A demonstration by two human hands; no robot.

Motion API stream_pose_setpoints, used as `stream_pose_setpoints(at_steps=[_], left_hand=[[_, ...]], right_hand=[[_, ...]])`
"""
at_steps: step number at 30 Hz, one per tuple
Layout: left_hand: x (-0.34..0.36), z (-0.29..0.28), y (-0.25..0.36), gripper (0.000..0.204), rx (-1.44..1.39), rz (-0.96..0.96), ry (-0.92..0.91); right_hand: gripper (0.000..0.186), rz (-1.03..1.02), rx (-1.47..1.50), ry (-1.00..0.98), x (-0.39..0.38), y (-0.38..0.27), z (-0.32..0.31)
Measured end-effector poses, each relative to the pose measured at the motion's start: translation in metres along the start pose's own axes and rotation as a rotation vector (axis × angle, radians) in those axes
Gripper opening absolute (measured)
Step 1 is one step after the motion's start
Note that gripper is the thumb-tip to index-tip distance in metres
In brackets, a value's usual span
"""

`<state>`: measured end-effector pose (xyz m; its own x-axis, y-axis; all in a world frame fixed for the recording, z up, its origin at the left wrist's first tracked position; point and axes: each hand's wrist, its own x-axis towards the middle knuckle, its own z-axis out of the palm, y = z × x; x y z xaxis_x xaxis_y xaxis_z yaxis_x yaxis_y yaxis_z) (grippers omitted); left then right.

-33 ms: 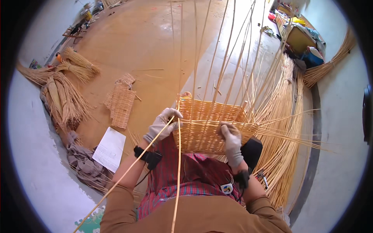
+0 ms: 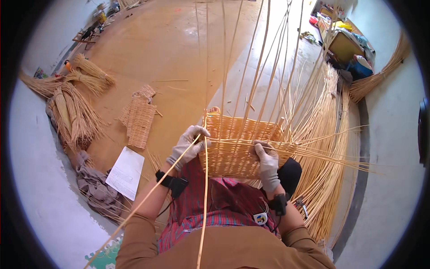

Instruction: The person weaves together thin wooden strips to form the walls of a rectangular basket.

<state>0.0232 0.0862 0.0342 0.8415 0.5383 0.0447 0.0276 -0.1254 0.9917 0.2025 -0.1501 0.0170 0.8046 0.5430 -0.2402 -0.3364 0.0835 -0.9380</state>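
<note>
A woven wicker basket [image 2: 233, 157] rests on my lap, its long upright stakes [image 2: 264, 58] rising from the far side. My left hand [image 2: 187, 145], in a pale glove, closes its fingers at the basket's near left corner. Two long willow rods [image 2: 206, 197] run from there down toward me, one crossing over my forearm. My right hand [image 2: 268, 163], gloved too, pinches a thin willow rod along the near rim; the fingertips partly cover it. Several loose rod ends [image 2: 333, 157] stick out to the right past the basket's corner.
Long willow bundles [image 2: 318, 179] lie close on my right. Shorter bundles [image 2: 71, 112] lean at the left wall. Flat woven pieces [image 2: 142, 121], a white paper sheet [image 2: 126, 173] and a grey cloth [image 2: 96, 188] lie on the left floor. A cluttered table [image 2: 345, 45] stands far right.
The upright stakes have tilted very slightly to the left. Both hands stay at the same places on the basket.
</note>
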Motion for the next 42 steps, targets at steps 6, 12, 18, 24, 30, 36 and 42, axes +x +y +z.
stream_pose_setpoints(at_steps=[6, 12, 18, 24, 30, 36, 42], left_hand=[[0.001, 0.023, -0.015, 0.019, 0.060, 0.035, 0.262], [-0.005, 0.033, -0.013, 0.015, 0.116, 0.013, 0.376], [-0.003, 0.056, -0.007, 0.030, -0.005, 0.007, 0.571], [-0.037, 0.096, 0.011, 0.035, 0.604, 0.479, 0.357], [0.036, 0.106, 0.001, 0.033, 0.510, -0.102, 0.063], [0.036, 0.104, 0.041, 0.036, 0.242, -0.400, -0.011], [0.036, 0.110, 0.003, 0.039, 0.582, -0.160, 0.078]], right_hand=[[0.035, -0.913, -0.301, -0.280, 0.040, -0.067, 0.101], [0.067, -0.546, -0.050, -0.414, 0.056, -0.122, 0.137], [0.029, -0.337, -0.161, -0.179, -0.001, 0.004, -0.039], [0.025, -0.063, -0.270, -0.454, -0.024, -0.021, -0.059], [0.027, -0.201, 0.012, 0.030, -0.009, -0.013, -0.046], [0.017, -0.105, 0.056, 0.064, 0.021, -0.011, -0.047], [0.038, -0.932, -0.748, 0.018, 0.059, -0.081, 0.027]])
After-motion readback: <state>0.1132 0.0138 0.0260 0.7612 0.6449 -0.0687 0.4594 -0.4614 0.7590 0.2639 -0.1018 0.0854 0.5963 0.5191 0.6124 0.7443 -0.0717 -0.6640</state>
